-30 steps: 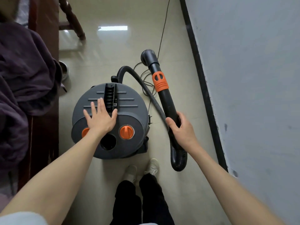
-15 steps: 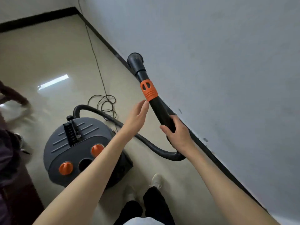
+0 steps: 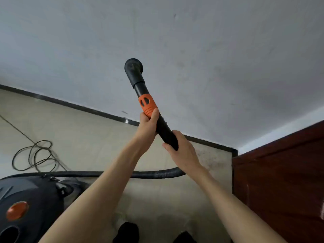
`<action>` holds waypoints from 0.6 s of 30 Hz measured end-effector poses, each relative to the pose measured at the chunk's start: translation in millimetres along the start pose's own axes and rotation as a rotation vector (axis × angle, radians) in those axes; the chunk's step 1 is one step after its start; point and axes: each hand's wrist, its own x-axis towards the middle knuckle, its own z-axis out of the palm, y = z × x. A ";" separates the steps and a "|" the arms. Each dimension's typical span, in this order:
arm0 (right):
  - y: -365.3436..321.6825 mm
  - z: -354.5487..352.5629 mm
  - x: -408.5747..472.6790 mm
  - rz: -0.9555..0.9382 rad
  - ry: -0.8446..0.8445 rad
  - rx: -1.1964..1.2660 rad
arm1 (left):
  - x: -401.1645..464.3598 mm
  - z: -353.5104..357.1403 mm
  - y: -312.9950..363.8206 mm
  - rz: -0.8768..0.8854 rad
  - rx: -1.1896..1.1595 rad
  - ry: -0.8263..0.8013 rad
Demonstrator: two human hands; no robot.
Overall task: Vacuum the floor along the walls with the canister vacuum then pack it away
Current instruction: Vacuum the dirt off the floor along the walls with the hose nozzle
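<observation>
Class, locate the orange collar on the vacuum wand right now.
In the head view the orange collar sits centre frame on the black wand, just above the left hand, against the grey wall.

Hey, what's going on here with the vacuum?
A person is holding the vacuum wand up in both hands, nozzle end raised toward the wall. The left hand grips just below the orange collar; the right hand holds the lower end, where the hose runs back to the canister on the floor. The cord lies loosely coiled nearby.
</observation>
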 end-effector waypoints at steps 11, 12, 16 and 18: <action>165.4 -78.9 -53.7 0.235 0.077 0.094 | 17.5 167.0 -133.9 -0.139 0.063 -0.176; 177.5 -75.5 -53.5 0.253 0.066 0.125 | 23.4 169.0 -144.9 -0.148 0.090 -0.203; 226.0 -44.4 -48.4 0.326 -0.027 0.288 | 57.2 157.4 -190.7 -0.171 0.199 -0.330; 252.6 -19.8 -42.9 0.361 -0.052 0.352 | 79.8 146.4 -217.6 -0.216 0.243 -0.360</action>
